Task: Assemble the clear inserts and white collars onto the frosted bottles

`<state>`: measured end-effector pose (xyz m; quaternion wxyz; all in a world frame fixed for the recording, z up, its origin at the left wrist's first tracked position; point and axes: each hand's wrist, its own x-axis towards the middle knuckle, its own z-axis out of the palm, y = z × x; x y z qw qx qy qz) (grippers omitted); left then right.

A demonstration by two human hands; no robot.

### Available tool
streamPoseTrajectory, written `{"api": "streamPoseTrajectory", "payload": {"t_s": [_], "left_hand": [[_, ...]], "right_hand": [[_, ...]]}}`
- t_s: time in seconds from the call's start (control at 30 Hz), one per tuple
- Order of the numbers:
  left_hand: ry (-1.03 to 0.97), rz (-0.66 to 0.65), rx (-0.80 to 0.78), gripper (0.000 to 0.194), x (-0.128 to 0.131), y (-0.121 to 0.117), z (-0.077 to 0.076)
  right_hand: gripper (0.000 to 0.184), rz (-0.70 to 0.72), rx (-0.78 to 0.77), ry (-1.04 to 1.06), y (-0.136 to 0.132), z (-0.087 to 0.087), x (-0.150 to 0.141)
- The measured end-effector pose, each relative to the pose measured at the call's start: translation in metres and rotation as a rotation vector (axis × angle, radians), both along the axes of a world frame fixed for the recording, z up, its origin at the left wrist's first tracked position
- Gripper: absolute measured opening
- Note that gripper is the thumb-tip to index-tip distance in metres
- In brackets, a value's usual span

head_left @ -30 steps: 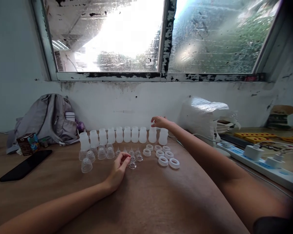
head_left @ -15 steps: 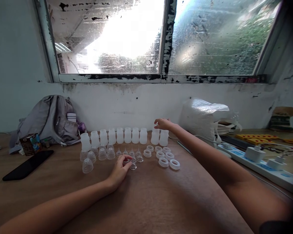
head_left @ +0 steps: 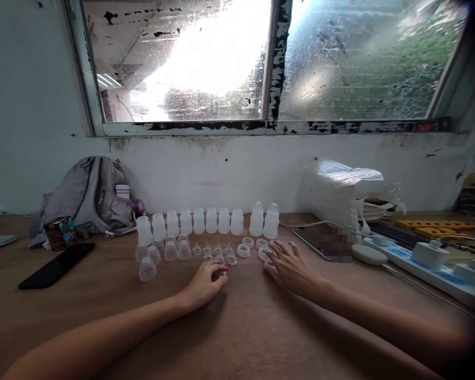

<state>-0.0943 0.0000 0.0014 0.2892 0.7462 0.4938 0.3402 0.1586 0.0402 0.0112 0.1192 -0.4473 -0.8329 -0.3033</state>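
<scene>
My left hand rests low over the table, thumb and forefinger closed around the frontmost clear bottle nipple. Just behind it stand several more clear nipples, tips up. My right hand is open, fingers spread over the white collar rings; it hides most of the front ones. Whether its fingertips grip a ring I cannot see. Frosted small bottles line the back. Two bottles at the row's right end, one of them this bottle, wear clear domed caps. Loose clear caps lie on the left.
A dark phone, a drink carton and a grey backpack are on the left. To the right are another phone, a white plastic bag and a power strip with plugs and cables.
My right hand has come down from the capped bottle at the back to the rings in front. My left fingers have closed around the front nipple. The view has shifted slightly.
</scene>
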Motion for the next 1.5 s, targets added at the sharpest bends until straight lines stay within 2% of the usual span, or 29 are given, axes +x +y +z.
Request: {"api": "streamPoseTrajectory", "payload": {"t_s": [0.07,0.13,0.2,0.33,0.47,0.63,0.83,0.97,1.13,1.3,1.5], "left_hand": [[-0.074,-0.027,0.03,0.028,0.0,-0.003,0.003],[-0.141,-0.072,0.09,0.027,0.0,-0.008,0.006],[-0.142,-0.128,0.177,0.026,0.0,-0.014,0.01],[-0.013,-0.231,0.352,0.028,0.0,-0.025,0.013],[0.09,-0.266,0.446,0.033,0.001,-0.029,0.012],[0.282,-0.394,0.375,0.033,-0.001,-0.027,0.008],[0.342,-0.472,0.281,0.036,-0.004,-0.024,0.006],[0.314,-0.471,0.261,0.04,-0.006,-0.022,0.005],[0.342,-0.478,0.237,0.048,-0.012,-0.025,0.003],[0.319,-0.46,0.264,0.05,-0.014,-0.029,0.005],[0.332,-0.433,0.324,0.042,-0.01,-0.033,0.007]], "right_hand": [[0.031,-0.033,0.015,0.026,-0.008,-0.015,0.007],[0.03,-0.036,0.006,0.052,-0.009,-0.019,0.011],[0.028,-0.017,-0.021,0.074,-0.007,-0.018,0.011],[0.024,0.077,-0.08,0.145,-0.009,-0.013,0.003],[0.03,0.231,-0.081,0.362,-0.019,-0.004,-0.013],[0.039,0.511,-0.075,0.642,-0.033,0.007,-0.036],[0.043,0.673,-0.226,0.7,-0.034,-0.014,-0.053],[0.041,0.686,-0.27,0.7,-0.032,-0.023,-0.055],[0.046,0.657,-0.331,0.698,-0.034,-0.02,-0.053],[0.039,0.663,-0.553,0.574,-0.033,-0.014,-0.055],[0.033,0.687,-0.713,0.644,-0.035,-0.003,-0.055]]}}
